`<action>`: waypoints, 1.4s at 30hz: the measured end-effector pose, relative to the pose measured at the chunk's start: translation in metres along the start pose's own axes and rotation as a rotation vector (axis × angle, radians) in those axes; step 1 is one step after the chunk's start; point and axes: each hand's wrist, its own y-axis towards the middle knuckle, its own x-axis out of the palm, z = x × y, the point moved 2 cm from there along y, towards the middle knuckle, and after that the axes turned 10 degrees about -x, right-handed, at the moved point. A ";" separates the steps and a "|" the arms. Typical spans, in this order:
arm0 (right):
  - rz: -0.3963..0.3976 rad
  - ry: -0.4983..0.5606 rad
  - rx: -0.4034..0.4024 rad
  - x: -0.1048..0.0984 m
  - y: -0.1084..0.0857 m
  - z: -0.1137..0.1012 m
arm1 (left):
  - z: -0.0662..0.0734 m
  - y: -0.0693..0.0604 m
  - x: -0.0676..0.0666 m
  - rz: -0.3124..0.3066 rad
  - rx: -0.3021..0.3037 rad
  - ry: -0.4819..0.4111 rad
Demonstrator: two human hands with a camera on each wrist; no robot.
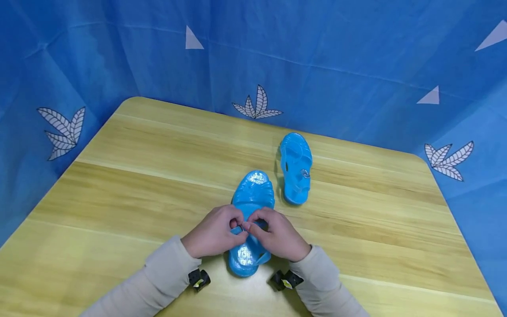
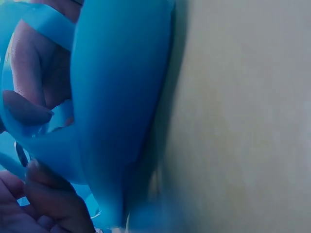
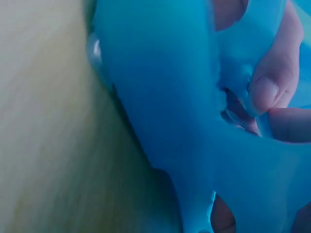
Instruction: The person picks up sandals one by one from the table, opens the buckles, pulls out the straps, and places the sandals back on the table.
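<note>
A blue plastic sandal lies on the table with its toe pointing away from me. My left hand reaches in from its left side, thumb and fingers pinching the sandal strap. From the other side my right hand pinches the same strap, and the fingertips of both hands meet over the middle of the sandal. A small metal buckle shows at the strap in the left wrist view. Fingers partly hide the strap ends, so how they are joined cannot be told.
A matching blue sandal stands farther back to the right, its metal buckle visible on the strap. Both rest on a wood-grain table. A blue patterned curtain hangs behind and along the table's sides.
</note>
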 end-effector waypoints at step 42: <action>0.170 0.264 0.146 0.004 -0.007 0.015 | -0.005 -0.002 0.012 0.048 0.010 -0.107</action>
